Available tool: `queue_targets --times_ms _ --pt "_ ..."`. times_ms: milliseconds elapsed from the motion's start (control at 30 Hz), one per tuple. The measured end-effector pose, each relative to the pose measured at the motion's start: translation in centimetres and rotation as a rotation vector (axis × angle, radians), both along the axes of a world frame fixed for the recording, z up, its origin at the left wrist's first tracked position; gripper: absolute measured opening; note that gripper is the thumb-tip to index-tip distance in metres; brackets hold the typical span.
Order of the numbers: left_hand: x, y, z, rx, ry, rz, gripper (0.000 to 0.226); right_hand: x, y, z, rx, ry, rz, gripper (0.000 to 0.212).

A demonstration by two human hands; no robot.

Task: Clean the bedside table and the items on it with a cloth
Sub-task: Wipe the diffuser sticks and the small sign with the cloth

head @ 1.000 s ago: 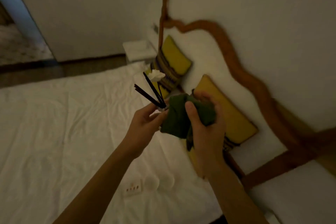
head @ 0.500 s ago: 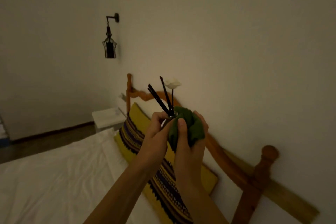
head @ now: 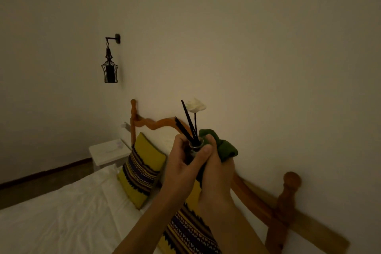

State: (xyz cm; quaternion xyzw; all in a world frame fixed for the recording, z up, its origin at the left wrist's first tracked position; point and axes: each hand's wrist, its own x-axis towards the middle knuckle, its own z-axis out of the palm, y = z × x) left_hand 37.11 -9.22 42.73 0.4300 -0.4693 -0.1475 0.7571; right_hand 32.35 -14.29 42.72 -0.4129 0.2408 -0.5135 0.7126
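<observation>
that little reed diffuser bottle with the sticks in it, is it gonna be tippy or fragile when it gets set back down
Probably tippy: the diffuser bottle looks small and narrow, while its dark sticks and white flower stand tall above it. Likely fragile and slippery too, as it seems to be glass. The sticks sit loose and splayed, so they may shift if tilted.

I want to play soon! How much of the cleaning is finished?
Nothing here shows any item finished. Right now the left hand holds the reed diffuser bottle while the right hand presses the green cloth against it. The white bedside table across the bed isn't being wiped at this moment.
</observation>
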Motion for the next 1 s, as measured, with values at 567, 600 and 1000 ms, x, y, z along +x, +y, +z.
queue_targets --times_ms 567,600,1000 --pt "1.2 -0.6 0.1 0.059 -0.024 0.038 0.038 1.2 0.4 -0.1 0.087 -0.09 -0.087 0.027" --pt "1.4 -0.3 0.0 0.061 -0.032 0.035 0.038 1.0 -0.1 0.0 0.103 -0.062 -0.069 0.027" --pt "1.8 0.5 2.3 0.111 -0.245 0.131 0.02 -0.3 1.0 0.4 -0.087 -0.198 -0.204 0.033"
